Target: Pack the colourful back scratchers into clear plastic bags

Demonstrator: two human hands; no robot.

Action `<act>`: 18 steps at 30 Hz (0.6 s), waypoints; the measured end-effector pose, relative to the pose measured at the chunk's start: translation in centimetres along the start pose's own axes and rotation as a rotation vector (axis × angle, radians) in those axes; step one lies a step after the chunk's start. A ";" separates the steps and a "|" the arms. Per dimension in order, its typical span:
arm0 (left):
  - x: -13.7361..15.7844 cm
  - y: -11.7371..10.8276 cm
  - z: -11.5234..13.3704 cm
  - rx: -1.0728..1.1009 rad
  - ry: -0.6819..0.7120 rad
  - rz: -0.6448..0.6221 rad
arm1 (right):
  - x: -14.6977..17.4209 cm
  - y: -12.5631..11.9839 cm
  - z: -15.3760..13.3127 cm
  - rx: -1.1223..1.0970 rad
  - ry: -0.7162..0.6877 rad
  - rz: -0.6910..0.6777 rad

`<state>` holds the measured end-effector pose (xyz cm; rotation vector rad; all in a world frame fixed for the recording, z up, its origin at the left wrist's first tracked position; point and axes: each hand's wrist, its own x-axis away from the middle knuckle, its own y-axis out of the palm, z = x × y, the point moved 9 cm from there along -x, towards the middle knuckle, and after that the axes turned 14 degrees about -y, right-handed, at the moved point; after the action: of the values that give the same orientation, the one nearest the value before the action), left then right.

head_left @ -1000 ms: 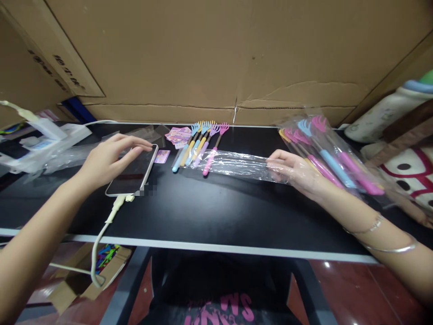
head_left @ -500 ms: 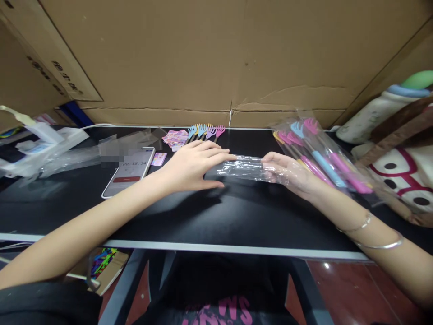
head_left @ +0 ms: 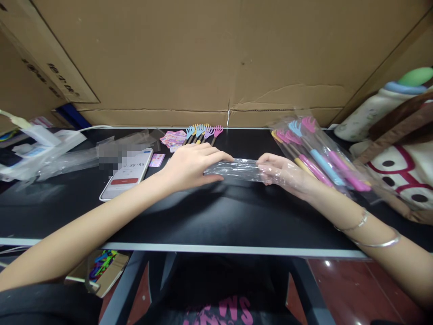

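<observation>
A thin clear plastic bag (head_left: 241, 169) is stretched out flat above the black tabletop. My right hand (head_left: 282, 171) pinches its right end, with part of the film lying over the fingers and wrist. At the bag's left end, my left hand (head_left: 194, 168) has its fingers above and its thumb below, apart from each other, and the film shows in the gap between them. Behind my left hand lie several small claw-shaped back scratchers (head_left: 200, 131) in blue, yellow, purple and pink. More back scratchers (head_left: 320, 158) rest in clear wrapping beyond my right hand.
Left of my hand are a phone (head_left: 130, 174) showing a timer, small printed cards (head_left: 174, 139), loose plastic bags (head_left: 74, 155) and a power strip (head_left: 43, 144). A bottle (head_left: 368, 110) and a bag with a cartoon face (head_left: 402, 174) stand right. Cardboard (head_left: 203, 58) walls the back.
My left hand has closed in around the bag's left end, so the film now reaches deeper between fingers and thumb. My right hand keeps its pinch, and the view has shifted slightly.
</observation>
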<state>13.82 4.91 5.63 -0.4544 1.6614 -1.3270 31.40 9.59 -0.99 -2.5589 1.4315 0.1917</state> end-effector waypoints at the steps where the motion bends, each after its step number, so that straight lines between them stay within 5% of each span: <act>1: 0.0 0.0 -0.1 0.006 -0.002 0.002 | 0.0 0.1 0.0 -0.003 -0.004 -0.006; 18: 0.3 -1.9 -1.7 0.159 -0.087 -0.005 | -0.1 0.2 -1.8 0.121 -0.016 -0.076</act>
<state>11.80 4.96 7.16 -0.4162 1.4718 -1.4103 31.20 9.08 0.79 -2.5027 1.2967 0.1098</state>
